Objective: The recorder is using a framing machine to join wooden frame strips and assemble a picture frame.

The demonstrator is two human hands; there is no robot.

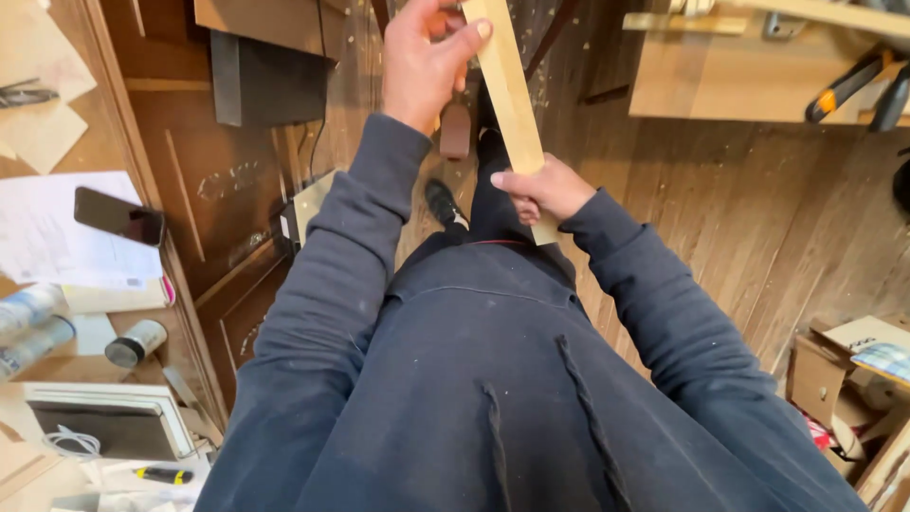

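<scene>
The left hand (425, 59) gripped the upper part of a light wooden strip (512, 104), with the thumb pressed on its face. The right hand (540, 190) was clenched around the lower part of the same strip. The strip stood tilted in the air above the wooden floor (758, 209). A dark phone (118, 216) lay on papers on the table (28, 133) at the left.

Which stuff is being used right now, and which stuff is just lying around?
In use:
pale flat wooden strip, gripped by the left hand near its top and the right hand near its bottom.

Lying about:
black phone on white papers
small grey capped tin
orange-and-black clamps
cardboard boxes
</scene>
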